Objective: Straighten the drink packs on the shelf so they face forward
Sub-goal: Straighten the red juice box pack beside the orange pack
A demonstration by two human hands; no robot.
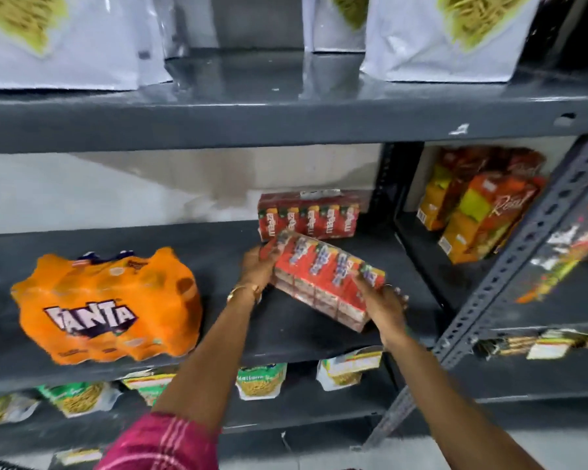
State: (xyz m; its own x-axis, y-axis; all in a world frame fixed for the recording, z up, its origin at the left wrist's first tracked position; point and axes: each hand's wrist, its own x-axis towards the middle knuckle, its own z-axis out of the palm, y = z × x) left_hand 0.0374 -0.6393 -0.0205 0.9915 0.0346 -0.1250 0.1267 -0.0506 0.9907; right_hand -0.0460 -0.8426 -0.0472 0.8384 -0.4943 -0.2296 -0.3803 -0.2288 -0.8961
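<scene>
Both hands on red drink pack (323,276), mid shelf (218,239), right of centre. Left hand (257,266) grips its far-left end, right hand (384,305) clasps near-right end. Pack sits skewed, diagonal to shelf edge. 2nd red pack (308,215) just behind, squared to front. Orange Fanta pack (109,305) well apart at left, angled. Gold bangle (243,291) on left wrist.

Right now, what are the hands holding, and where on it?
Both hold the red drink pack by its short ends: left hand at the far end, right hand at the near end.
</scene>
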